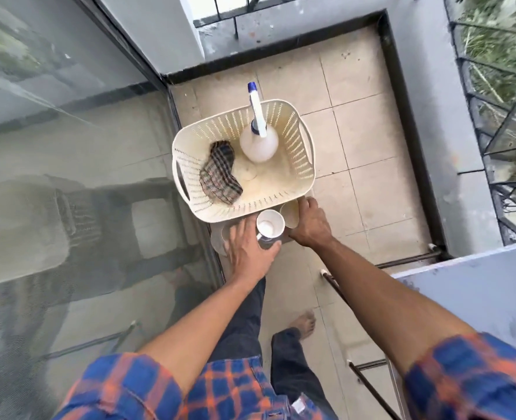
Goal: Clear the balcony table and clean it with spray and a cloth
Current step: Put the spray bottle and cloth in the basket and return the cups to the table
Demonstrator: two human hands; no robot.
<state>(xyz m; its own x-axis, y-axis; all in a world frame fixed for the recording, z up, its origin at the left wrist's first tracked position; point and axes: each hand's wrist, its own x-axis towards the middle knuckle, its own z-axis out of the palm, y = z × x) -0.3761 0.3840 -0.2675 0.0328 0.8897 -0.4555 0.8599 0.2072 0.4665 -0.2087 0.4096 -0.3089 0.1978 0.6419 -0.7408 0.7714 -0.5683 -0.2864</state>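
Status: clearing stage in hand, cleaning not begun. The spray bottle (258, 140) stands upright in the cream basket (299, 137) at 12 o'clock from the hands, and the checked cloth (220, 174) lies crumpled at the basket's 9 o'clock side; neither is in use. The left hand (247, 250) has its grip closed round a white mug (270, 225). The right hand (309, 224) wraps a beige cup (291, 212). Both vessels sit just outside the basket's 6 o'clock rim, touching each other. A blue-grey desk (462, 286) shows at 4 o'clock; only a corner is visible, so clearance cannot be confirmed. Spraying and wiping remain.
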